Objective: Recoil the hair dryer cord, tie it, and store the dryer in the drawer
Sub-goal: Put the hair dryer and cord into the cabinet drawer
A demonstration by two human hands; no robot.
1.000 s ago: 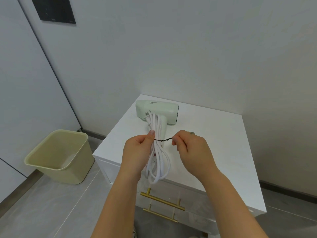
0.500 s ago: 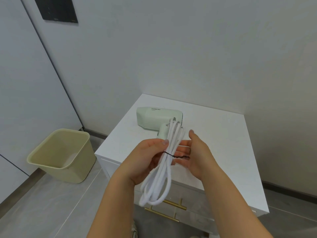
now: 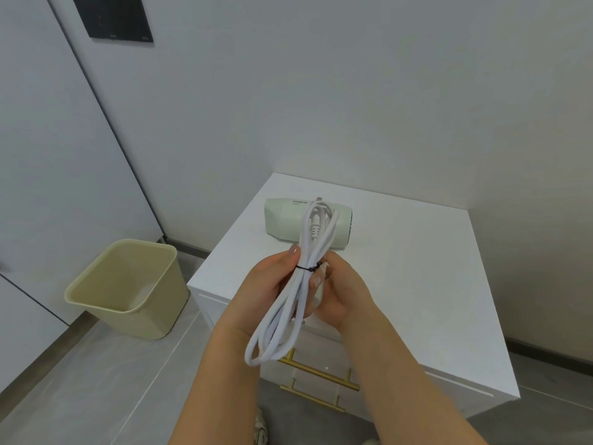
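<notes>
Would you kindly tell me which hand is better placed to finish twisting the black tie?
Probably the right hand: the black tie's twisted end sits beside its fingertips, while the left hand grips the white cord bundle and steadies it.

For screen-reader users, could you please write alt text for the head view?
Left hand and right hand hold a coiled white cord, bound with a black tie, before a pale green hair dryer over a white cabinet; beige bin nearby.

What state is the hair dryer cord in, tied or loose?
Tied. A black twist tie cinches the coiled cord at mid-length, its ends twisted into a knot.
</notes>
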